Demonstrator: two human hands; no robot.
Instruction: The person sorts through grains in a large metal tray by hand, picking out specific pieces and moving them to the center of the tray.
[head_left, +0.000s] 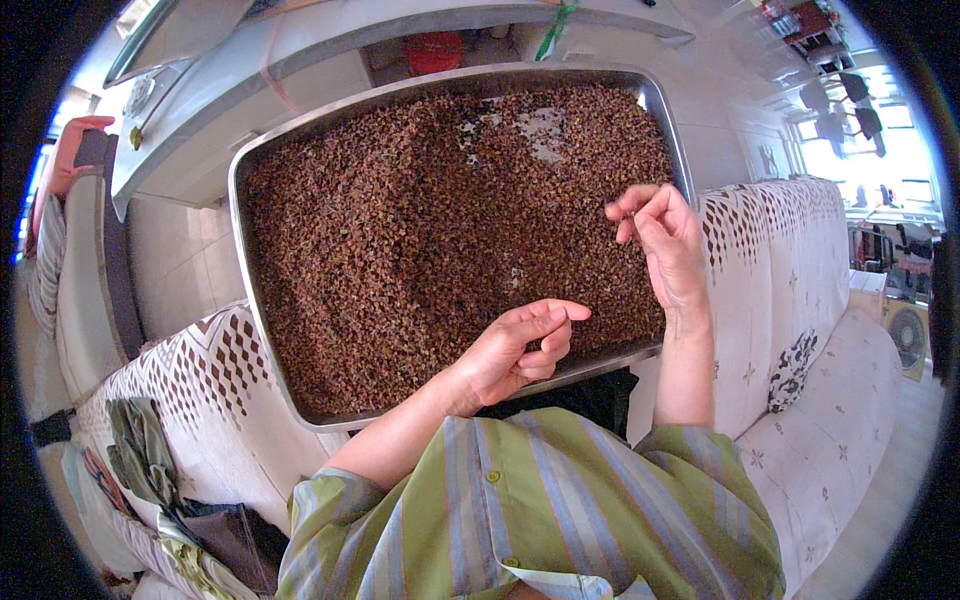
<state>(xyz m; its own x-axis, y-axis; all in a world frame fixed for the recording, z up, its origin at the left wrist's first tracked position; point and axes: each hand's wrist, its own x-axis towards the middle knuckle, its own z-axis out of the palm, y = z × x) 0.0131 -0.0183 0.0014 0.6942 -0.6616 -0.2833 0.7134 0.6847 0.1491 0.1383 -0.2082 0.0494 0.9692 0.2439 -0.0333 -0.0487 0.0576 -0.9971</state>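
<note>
A large rectangular metal tray (238, 225) lies before me, spread with small reddish-brown dried husks (375, 247) that look like Sichuan peppercorns. Bare metal shows through them near the far right side. My left hand (521, 349) hovers over the near edge, thumb pressed along the index finger and the other fingers curled; nothing shows in it. Above the right part of the husks, my right hand (660, 244) is raised with thumb and fingertips close together. Blur and the fingers hide whether a small piece is pinched there.
A pale table (187, 90) stands beyond the tray, a red container (433, 52) beneath it. Green cord (556, 30) hangs at its edge. Sofas with white patterned covers (780, 300) flank me. Clothes (142, 450) lie at left. Another person's bare limb (67, 150) appears far left.
</note>
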